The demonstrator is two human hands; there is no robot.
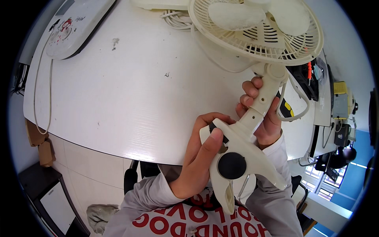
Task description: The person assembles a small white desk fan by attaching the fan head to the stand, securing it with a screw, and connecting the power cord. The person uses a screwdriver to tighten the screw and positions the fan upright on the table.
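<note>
A cream clip-on fan [263, 96] is held between my two hands, over the near right edge of the white table [118, 91]. My left hand [203, 154] grips its clamp base, thumb pressed by a black part next to the round black knob [232, 166]. Around the fan's neck, below the head, the fingers of my right hand [268, 118] are wrapped. The round fan cage [252, 41] points away at the far right, its front off and pale blades [237, 16] exposed. A cable loops from the neck.
A white flat device [75, 31] with a cord lies at the far left. A coiled white cable [175, 19] is at the back. Beyond the fan are a yellow-and-black tool [287, 106] and a black tray [306, 81] with an orange-handled tool. A dark cabinet [51, 197] stands lower left.
</note>
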